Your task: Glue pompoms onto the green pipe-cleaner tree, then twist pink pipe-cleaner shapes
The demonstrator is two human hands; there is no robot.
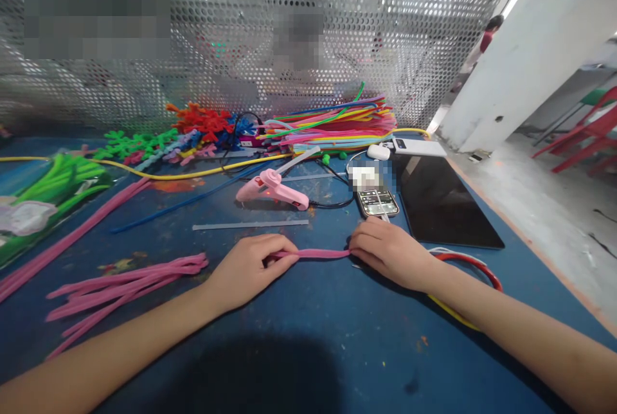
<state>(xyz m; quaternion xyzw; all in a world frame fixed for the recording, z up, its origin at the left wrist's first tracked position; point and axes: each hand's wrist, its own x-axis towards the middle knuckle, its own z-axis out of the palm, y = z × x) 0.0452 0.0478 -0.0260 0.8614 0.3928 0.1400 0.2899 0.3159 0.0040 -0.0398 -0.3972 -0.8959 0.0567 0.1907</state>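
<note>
Hands first: left hand [250,267] and right hand [390,250] are both down on the blue table [308,330], each pinching one end of a short pink pipe cleaner [313,253] that's stretched flat between them, lying on the tabletop. Both hands are curled closed around their end, fingertips tucked. Left of the left hand sits a loose bundle of pink pipe cleaners [125,282], well apart from the one being held. Just behind the hands there's a clear glue stick [250,225] lying flat, and past that a pink glue gun [272,190] on its side with a black cord running off. Near the right hand is a phone [378,200] with its screen lit, touching or just beside a dark tablet [446,205]. A red and yellow cable [470,266] loops under the right wrist. Farther back, a big pile of mixed colored pipe cleaners [337,121] lies against the perforated metal screen [231,28], with green ones [72,179] off to the far left.
</note>
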